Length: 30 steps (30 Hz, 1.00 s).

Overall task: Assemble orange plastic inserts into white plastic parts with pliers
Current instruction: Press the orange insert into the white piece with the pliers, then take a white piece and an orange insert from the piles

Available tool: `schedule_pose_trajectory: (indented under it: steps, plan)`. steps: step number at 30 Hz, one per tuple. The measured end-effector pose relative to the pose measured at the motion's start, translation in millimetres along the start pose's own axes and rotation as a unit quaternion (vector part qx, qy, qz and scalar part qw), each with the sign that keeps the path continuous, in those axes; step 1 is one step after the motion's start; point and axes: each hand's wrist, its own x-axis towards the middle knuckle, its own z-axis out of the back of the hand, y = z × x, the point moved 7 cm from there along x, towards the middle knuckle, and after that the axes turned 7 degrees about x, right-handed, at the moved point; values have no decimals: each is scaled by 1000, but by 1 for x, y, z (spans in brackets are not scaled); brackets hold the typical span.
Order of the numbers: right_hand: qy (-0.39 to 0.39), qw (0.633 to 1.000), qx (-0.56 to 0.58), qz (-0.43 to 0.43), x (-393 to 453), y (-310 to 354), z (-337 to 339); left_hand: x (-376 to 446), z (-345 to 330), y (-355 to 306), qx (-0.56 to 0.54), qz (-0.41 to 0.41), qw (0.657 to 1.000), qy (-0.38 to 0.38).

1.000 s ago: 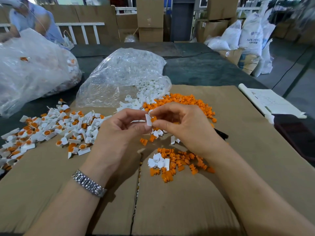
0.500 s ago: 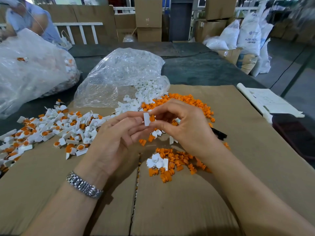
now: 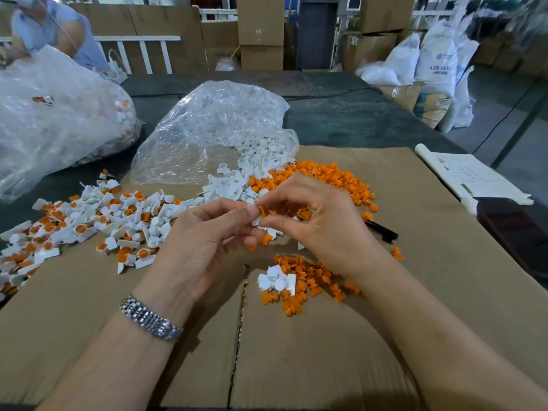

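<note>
While flat brown cardboard covers the desk, the left hand pinches a small white plastic part; the right hand's fingers press an orange plastic insert leftward into it.

Both forearms are bare, with no sleeves showing anywhere up to the lower edge of the frame. The left hand has a metal link watch band around its wrist, silver-toned with small shiny segments, at lower left of centre. The right hand, right of centre, wears nothing: no ring, no band, no glove. Fingernails are short and unpainted.
</note>
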Motion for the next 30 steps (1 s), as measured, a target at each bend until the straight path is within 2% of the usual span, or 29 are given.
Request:
schedule_pose_trajectory:
  steps: [15,25,27,29,30]
  plan:
    - [-30,999,3,8,0,-1,5,-3,-4,-6,-15,-31,999,-11]
    - [-9,1000,-19,-9,-1,-2,1,-1,-4,-2,-7,0,1000,14]
    - [-2,999,-15,-39,0,-6,4,0,-2,-1,-10,4,1000,-1]
    - [-38,994,-40,-95,2,-18,20,1,1,-1,-22,8,1000,-18]
    - [-66,984,-90,-135,1,-27,32,2,2,-1,-26,8,999,-22]
